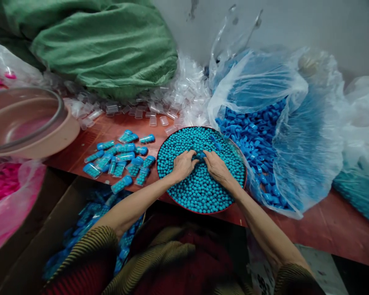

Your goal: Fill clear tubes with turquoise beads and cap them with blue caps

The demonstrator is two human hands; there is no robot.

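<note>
A round red-rimmed basin [199, 212] is filled with small turquoise balls [203, 188]. My left hand [184, 165] is over the balls at the basin's middle, its fingers closed in a pinch. Facing it, my right hand [215, 166] is also closed, fingertips close to the left ones. A small darker blue piece, apparently a cap [199, 155], shows between the fingertips; whatever else they hold is hidden. Another blue cap [215, 143] lies on the balls behind my right hand. Left of the basin, several clear bottles with blue caps [125, 156] lie in a pile, filled with balls.
Loose clear bottles [187, 94] are heaped behind the basin, beside a green cloth sack [107, 49]. An open plastic bag [307, 135] spills blue caps [255, 139] at right. Pink tubs [61, 133] stand left. Below, a box [49, 217] holds capped bottles.
</note>
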